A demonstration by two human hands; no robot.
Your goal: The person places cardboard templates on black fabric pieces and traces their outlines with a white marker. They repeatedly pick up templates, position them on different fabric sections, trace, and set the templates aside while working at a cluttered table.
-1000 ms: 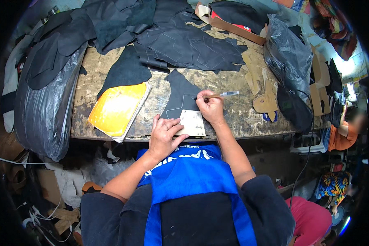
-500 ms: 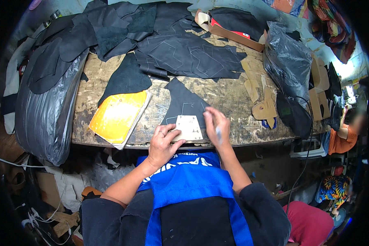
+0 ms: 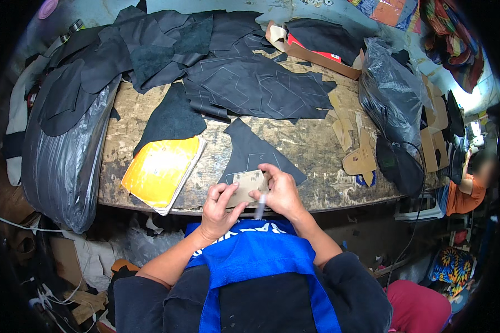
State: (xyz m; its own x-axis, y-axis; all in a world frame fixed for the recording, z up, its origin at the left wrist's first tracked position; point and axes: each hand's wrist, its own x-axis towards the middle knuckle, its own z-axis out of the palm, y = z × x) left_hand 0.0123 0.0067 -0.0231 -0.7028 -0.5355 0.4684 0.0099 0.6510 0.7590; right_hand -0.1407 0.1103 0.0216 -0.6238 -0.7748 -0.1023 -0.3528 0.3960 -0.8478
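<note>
Between my two hands is a small tan cardboard template (image 3: 246, 186), tilted above the near edge of the wooden table. My left hand (image 3: 215, 210) is closed on its left side. At the template's right side, my right hand (image 3: 284, 192) grips it with thumb and fingers. A pale, slim pen-like tool (image 3: 260, 206) sticks down from under that hand, partly blurred. Beneath and beyond the template lies a black leather piece (image 3: 241, 145) with light outlines drawn on it; its near part is hidden by my hands.
A yellow-covered book (image 3: 160, 169) lies to the left. Larger marked black leather (image 3: 255, 83) spreads across the back. Brown card patterns (image 3: 359, 158) and a plastic-wrapped bundle (image 3: 391, 89) are at right, with a hanging cable (image 3: 419, 188). Another person (image 3: 465, 194) sits far right.
The template has come up off the leather and now tilts, showing a browner face. My right hand has moved left from the leather's edge onto the template.
</note>
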